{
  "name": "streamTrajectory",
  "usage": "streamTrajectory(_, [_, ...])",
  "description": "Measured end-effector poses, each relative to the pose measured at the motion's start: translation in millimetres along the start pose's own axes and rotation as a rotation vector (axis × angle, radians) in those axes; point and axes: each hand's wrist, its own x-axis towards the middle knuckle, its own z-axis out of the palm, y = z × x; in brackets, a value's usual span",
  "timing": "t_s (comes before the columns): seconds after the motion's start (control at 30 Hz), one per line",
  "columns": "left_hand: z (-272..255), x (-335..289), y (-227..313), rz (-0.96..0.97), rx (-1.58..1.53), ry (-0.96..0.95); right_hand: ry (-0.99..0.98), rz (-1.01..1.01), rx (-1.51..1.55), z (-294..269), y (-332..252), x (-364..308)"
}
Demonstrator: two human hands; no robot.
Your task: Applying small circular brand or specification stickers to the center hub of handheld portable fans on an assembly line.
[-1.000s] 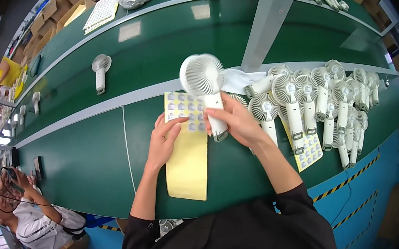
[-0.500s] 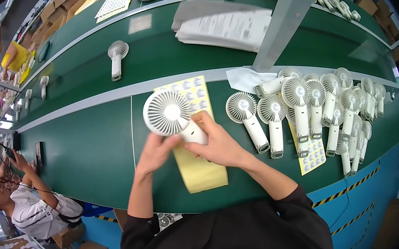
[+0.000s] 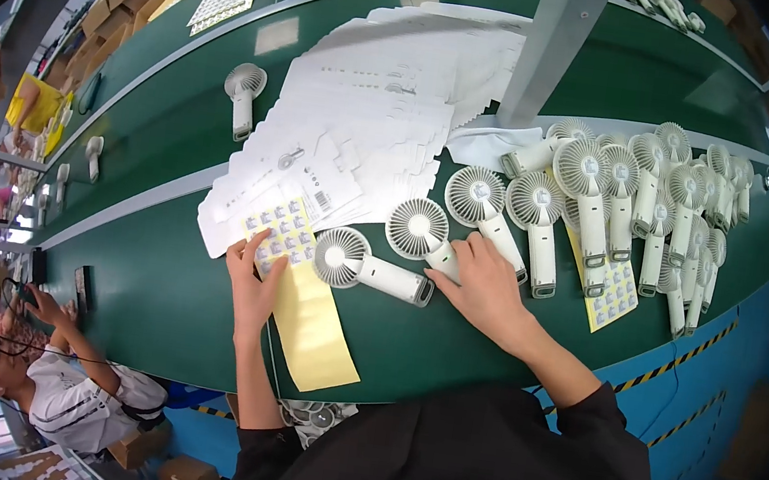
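Note:
A white handheld fan lies on the green table, and my right hand is closed over its handle. Just left of it, a second white handheld fan lies with its handle pointing right, touched by neither hand as far as I can see. My left hand rests at the yellow-backed sticker sheet, thumb and forefinger apart over the rows of small labels. Whether a label is under those fingertips I cannot tell.
White flat printed cartons spread over the belt and table edge. Several fans crowd the right side, beside another sticker sheet. A metal post rises behind. One fan lies on the belt. A co-worker sits at left.
The fan held by both hands now lies on the table. My right hand has moved right to another fan, my left to the sticker sheet, which shifted left. The stacked cartons have spread toward me.

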Motion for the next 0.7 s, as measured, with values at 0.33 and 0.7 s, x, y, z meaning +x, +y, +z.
streamTrajectory(0.33, [-23.4,20.0,-39.3,-0.007,-0.221,0.186,0.671,-0.034,0.218,-140.3,97.5,112.3])
streamTrajectory(0.7, [-36.3,17.2,-45.4,-0.059,0.143,0.027,-0.018,-0.235,0.202,-96.6,327.0,355.7])
